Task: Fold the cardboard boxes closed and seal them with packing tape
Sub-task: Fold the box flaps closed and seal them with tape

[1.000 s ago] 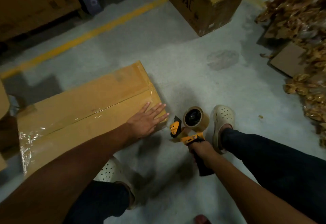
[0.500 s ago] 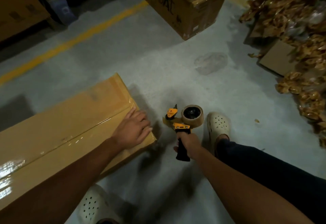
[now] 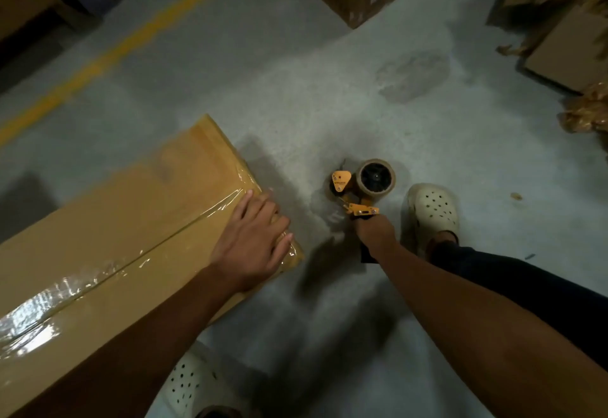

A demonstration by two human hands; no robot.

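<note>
Two hands: left hand lies flat, fingers straight, on the right end of the cardboard box; right hand is clenched round the dark handle of the tape dispenser.
Box shape: long, flat, brown, lower left of the frame, flaps closed.
Seam: clear, glossy, wrinkled packing tape runs along it.
Dispenser: orange frame, round brown roll, centre of the frame, apart from the box.
Ground: speckled grey concrete floor.
</note>
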